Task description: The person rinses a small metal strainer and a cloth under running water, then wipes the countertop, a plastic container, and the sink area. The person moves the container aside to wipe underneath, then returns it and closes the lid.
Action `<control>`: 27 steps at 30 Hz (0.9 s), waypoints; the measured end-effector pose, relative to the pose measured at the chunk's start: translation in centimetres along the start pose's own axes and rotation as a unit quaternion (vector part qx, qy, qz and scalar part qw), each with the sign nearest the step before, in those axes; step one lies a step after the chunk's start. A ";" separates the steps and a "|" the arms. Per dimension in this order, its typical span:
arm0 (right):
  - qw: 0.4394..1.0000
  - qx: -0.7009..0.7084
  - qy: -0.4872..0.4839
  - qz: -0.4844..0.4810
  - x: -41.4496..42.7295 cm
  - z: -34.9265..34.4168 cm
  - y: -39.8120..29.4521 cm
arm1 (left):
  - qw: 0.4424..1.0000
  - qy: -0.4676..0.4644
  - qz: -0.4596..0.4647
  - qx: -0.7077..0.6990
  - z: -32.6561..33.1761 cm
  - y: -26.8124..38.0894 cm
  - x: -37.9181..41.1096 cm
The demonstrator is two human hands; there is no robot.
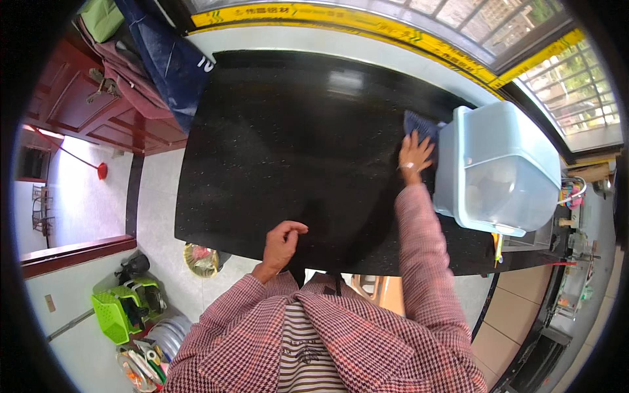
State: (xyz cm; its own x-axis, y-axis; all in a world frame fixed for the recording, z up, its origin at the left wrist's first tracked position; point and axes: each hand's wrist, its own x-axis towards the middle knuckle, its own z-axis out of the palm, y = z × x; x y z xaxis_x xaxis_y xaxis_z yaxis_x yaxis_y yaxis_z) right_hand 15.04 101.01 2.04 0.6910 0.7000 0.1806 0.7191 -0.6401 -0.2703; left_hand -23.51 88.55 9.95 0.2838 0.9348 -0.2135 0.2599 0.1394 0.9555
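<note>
My right hand (415, 156) lies spread on the black speckled countertop (295, 147), its fingertips on the lower edge of a dark blue cloth (420, 125). The cloth is beside the left wall of a light blue plastic storage box (471, 162) with a translucent front cover. My left hand (283, 245) is loosely curled over the near edge of the counter, with nothing visible in it; its palm side is partly hidden.
Yellow printed tape runs along the window frame (344, 19) at the back. Dark blue fabric (167, 64) hangs at the counter's left. A waste basket (200, 260) and a green plastic basket (112, 312) stand at lower left. A kitchen counter with utensils lies at right.
</note>
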 end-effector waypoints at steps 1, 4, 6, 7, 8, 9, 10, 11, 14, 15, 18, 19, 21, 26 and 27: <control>1.000 0.007 -0.011 0.005 1.5 0.5 -0.6 | 1.000 0.024 0.018 -0.007 -1.8 -1.3 0.0; 0.991 -0.023 -0.059 -0.121 0.9 1.4 -5.0 | 0.996 0.088 -0.013 -0.009 -6.5 -2.4 -0.3; 0.972 0.002 0.027 -0.233 -4.3 2.9 -7.3 | 0.996 0.092 -0.018 -0.001 -8.0 -2.7 0.9; 0.964 0.029 0.024 -0.262 -8.1 2.4 -9.5 | 0.995 0.102 -0.004 -0.015 -8.4 -2.6 1.6; 0.954 0.043 -0.012 -0.298 -12.1 1.3 -11.7 | 0.995 0.100 0.008 -0.002 -8.9 -2.1 2.5; 0.948 0.055 -0.073 -0.304 -15.6 0.9 -12.8 | 0.996 0.087 0.025 0.007 -8.7 -1.2 3.8; 0.934 0.068 -0.130 -0.326 -19.6 -1.8 -14.9 | 0.994 0.088 0.060 0.001 -8.7 -0.4 5.0; 0.921 0.111 -0.141 -0.345 -23.0 -2.9 -15.1 | 0.992 0.077 0.100 -0.008 -7.8 0.8 6.5; 0.849 0.200 -0.247 -0.423 -30.8 -5.5 -14.7 | 0.991 0.005 0.127 -0.040 -4.6 4.4 10.1; 0.821 0.231 -0.255 -0.455 -32.2 -5.6 -13.5 | 0.989 -0.019 0.142 -0.032 -3.3 5.8 10.9; 0.820 0.239 -0.264 -0.449 -31.9 -7.3 -7.6 | 0.978 -0.088 0.181 -0.057 1.2 8.1 13.2; 0.838 0.232 -0.234 -0.434 -31.1 -8.2 -4.9 | 0.976 -0.102 0.187 -0.047 2.7 8.5 13.9; 0.913 0.159 -0.163 -0.339 -28.4 -10.2 0.4 | 0.971 -0.127 0.202 -0.025 5.9 9.4 15.0; 0.987 0.062 0.112 -0.102 -23.4 -11.1 16.9 | 0.952 -0.241 0.188 -0.032 15.4 9.6 18.1; 0.986 0.050 0.153 -0.050 -22.5 -11.5 19.4 | 0.957 -0.237 0.165 -0.025 17.4 9.3 18.9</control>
State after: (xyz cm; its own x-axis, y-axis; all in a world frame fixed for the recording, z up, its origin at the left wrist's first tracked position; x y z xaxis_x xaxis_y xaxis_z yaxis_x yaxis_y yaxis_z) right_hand 14.34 69.19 3.60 0.6184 0.6197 0.4832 0.7840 -0.5281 -0.3261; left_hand 0.33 101.84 11.30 0.7324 0.6794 0.0454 0.0429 -0.1125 0.9927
